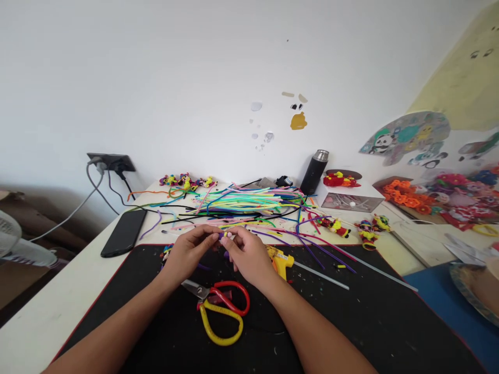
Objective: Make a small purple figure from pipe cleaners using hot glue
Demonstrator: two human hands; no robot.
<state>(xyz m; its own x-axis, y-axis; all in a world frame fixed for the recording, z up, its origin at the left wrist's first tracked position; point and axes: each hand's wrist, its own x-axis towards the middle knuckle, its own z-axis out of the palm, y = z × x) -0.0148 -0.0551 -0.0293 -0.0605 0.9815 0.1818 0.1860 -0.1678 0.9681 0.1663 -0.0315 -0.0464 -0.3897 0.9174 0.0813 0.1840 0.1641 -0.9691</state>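
Note:
My left hand [191,252] and my right hand [247,254] meet above the back part of the black mat [331,322]. Between their pinched fingertips is a small purple, yellow and white piece [224,236], partly hidden by the fingers. Scissors [222,324] with one red and one yellow handle lie on the mat below my hands. A yellow glue gun [284,261] rests just right of my right hand, with a clear stick [322,275] reaching out to its right.
Behind my hands lies a pile of coloured pipe cleaners [249,200]. A phone [123,234] is at left. A black flask [314,172], a white box [351,197] and small figures [367,235] stand at right.

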